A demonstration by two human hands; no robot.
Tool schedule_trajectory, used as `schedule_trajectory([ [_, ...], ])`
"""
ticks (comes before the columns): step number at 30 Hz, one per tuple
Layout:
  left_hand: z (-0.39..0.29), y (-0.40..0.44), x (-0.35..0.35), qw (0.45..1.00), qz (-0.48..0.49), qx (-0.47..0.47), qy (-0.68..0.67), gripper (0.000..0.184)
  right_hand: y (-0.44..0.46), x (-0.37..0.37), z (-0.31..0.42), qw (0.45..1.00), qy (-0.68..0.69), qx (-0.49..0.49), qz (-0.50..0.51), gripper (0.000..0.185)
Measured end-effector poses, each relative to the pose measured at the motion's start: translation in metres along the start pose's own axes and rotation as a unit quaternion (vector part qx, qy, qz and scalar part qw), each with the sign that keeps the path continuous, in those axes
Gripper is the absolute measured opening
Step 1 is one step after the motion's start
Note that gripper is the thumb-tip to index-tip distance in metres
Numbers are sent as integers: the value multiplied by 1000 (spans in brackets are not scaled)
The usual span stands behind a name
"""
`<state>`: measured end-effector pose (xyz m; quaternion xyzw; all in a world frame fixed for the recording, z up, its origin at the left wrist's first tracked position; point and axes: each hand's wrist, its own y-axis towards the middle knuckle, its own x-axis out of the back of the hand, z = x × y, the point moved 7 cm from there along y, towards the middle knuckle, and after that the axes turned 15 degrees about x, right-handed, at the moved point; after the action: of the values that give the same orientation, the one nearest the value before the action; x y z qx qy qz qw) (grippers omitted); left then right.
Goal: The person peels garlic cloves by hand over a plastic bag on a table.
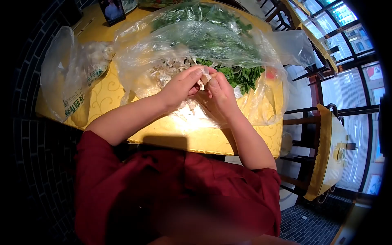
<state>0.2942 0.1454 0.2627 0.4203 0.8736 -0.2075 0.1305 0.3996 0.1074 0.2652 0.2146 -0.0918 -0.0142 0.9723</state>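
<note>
My left hand (182,86) and my right hand (222,93) meet over the table, fingertips pinched on a small piece of garlic (206,77) with pale papery skin. The fingers partly cover it. Beneath and left of my hands, a heap of pale garlic skins (163,72) lies on a clear plastic sheet or bag (269,96). Green leafy herbs (241,77) lie just beyond my right hand, and more greens show through the crumpled plastic behind.
On the left stands a clear plastic bag (61,77) with green print, whitish bulbs inside. A phone (111,11) stands upright at the back beside a plate (130,5). The yellow patterned tablecloth (105,92) covers this table. Another table (331,151) is at the right.
</note>
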Motion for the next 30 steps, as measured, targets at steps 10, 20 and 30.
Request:
schedule_trajectory([
  [10,-9,-1,0,999,35,-1,9,42,1,6,3,999,-17,-25,-16,24],
  [20,-16,-11,-4,960,-32,-107,258,35,2,2,7,997,-68,-24,21,24],
  [30,-3,-9,-2,990,5,12,142,33,1,-1,13,988,-136,-8,66,29],
])
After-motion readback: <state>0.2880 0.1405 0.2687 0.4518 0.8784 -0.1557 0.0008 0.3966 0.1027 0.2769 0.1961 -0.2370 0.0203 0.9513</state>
